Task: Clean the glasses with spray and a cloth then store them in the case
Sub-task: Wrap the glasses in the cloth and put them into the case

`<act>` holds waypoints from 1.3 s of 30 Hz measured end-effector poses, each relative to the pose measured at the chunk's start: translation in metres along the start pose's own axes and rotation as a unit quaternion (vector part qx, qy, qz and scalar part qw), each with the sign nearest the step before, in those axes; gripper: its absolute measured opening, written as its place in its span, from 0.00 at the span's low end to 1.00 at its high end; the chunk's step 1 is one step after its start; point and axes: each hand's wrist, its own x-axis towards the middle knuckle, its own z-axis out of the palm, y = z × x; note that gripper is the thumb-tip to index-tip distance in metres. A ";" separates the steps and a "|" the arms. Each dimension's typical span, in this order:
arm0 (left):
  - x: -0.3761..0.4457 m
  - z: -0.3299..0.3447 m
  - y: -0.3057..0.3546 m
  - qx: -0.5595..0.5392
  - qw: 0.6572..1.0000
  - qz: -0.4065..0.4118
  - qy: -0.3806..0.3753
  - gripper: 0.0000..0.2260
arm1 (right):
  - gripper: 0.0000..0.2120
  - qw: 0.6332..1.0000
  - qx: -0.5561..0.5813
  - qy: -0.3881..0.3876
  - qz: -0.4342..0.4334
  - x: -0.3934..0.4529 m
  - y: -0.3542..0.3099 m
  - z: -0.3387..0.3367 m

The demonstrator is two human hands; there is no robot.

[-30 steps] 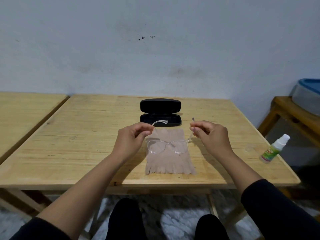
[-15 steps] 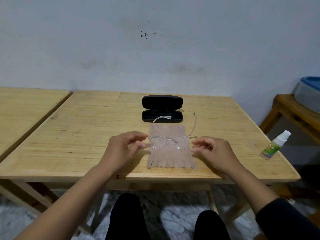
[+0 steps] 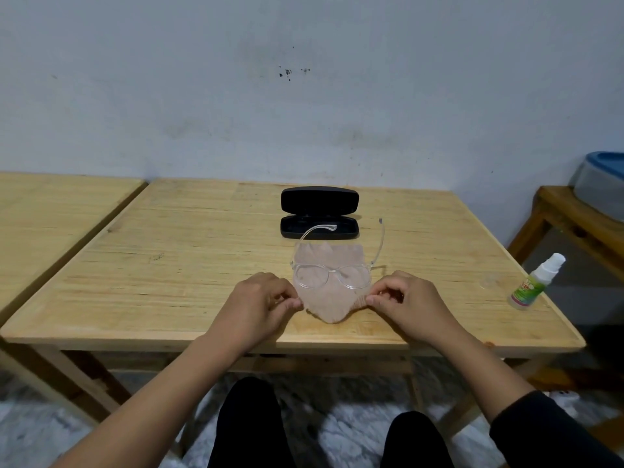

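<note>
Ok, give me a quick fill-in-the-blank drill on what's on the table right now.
1. The glasses lie on the ____.
2. The black case behind them is ____.
3. The spray bottle stands near the table's ____ edge.
4. The left hand and right hand each pinch a near ____ of the cloth.

Missing words: cloth; open; right; corner

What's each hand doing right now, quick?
Left hand: closed, pinching the near left corner of the cleaning cloth.
Right hand: closed, pinching the cloth's near right corner.
</note>
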 end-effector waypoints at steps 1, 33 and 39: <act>0.001 0.000 0.002 -0.006 1.000 -0.020 0.013 0.03 | 0.02 1.000 0.023 0.013 0.017 0.001 -0.001 0.000; 0.075 0.000 -0.028 -0.096 0.965 -0.235 0.060 0.07 | 0.07 0.952 0.207 0.121 0.192 0.070 0.027 -0.009; 0.103 0.012 -0.036 -0.054 0.979 -0.196 -0.007 0.08 | 0.11 0.989 0.085 0.011 0.118 0.113 0.025 0.000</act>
